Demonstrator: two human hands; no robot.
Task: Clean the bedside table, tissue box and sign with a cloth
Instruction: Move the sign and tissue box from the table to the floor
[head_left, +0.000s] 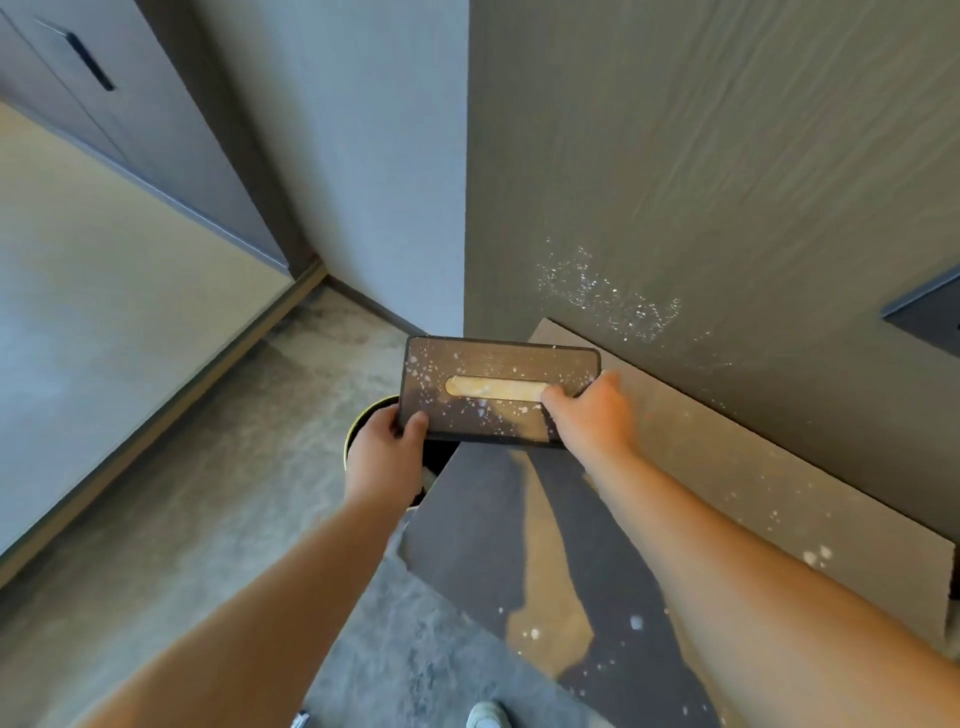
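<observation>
Stiff, light-looking tissue box, held at its 2 short ends w/ left hand & right hand fingers curled tight on it.

Tissue box held at far left corner of bedside table, both hands on it. Dark wall panel rises directly behind, closing that side. Round bin sits below left hand (partly hidden). Tabletop toward right lies open; floor at left open too.
</observation>
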